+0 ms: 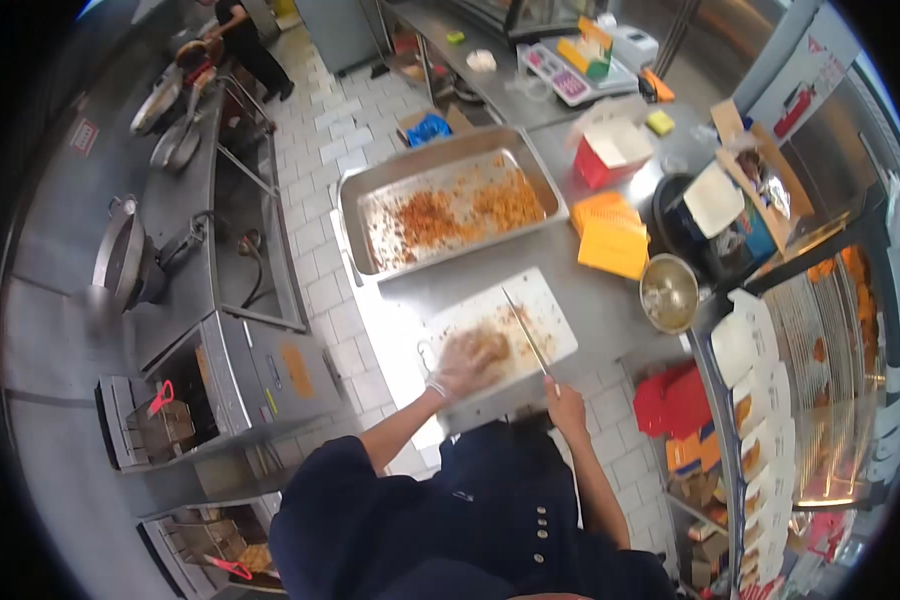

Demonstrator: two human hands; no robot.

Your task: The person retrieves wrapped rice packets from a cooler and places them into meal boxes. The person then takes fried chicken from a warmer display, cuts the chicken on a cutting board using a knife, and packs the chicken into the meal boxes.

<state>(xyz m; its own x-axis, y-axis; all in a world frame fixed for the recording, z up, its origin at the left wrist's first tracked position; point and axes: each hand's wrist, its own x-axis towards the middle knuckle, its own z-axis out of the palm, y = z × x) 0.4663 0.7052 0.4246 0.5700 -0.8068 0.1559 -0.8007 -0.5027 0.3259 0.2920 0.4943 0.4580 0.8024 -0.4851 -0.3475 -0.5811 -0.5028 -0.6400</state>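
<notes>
On the steel table lies a white cutting board (555,318) with brown crumbs scattered over it. My left hand (467,364), in a clear glove, is closed over a brown piece of food (492,345) on the board; motion blurs the fingers. The handle of a long knife (526,332) is in my right hand (565,405) at the board's near edge. Its blade points away from me across the board, to the right of the food. Beyond the board sits a deep metal tray (450,262) holding orange and dark red crumbs.
Orange cartons (613,245), a red and white box (610,152) and a metal bowl (669,293) stand to the right. A lit display case (830,400) is at far right. Fryers (260,385) and pans line the left. Another person (250,45) stands at the back left.
</notes>
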